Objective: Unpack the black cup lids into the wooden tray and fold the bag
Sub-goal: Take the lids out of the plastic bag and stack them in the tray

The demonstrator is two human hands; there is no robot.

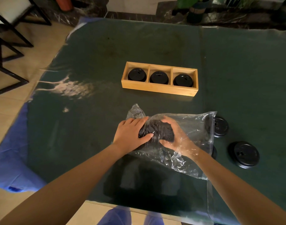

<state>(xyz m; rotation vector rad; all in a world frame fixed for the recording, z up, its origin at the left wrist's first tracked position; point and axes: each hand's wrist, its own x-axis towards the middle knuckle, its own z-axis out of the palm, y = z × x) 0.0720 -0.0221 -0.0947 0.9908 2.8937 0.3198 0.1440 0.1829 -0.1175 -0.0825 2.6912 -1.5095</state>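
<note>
A clear plastic bag (194, 127) lies on the dark green table near me, with a stack of black cup lids (157, 130) inside it. My left hand (131, 133) grips the stack from outside the bag. My right hand (173, 135) is inside the bag, closed around the same stack. Farther back stands the wooden tray (158, 90) with three compartments, each holding black lids: left (137, 75), middle (159, 77), right (183, 80).
Loose black lids lie on the table to the right of the bag, one (221, 126) near its edge and one (244, 154) farther right. Chair frames (7, 46) stand on the floor at left. Potted plants (197, 10) sit beyond the table's far edge.
</note>
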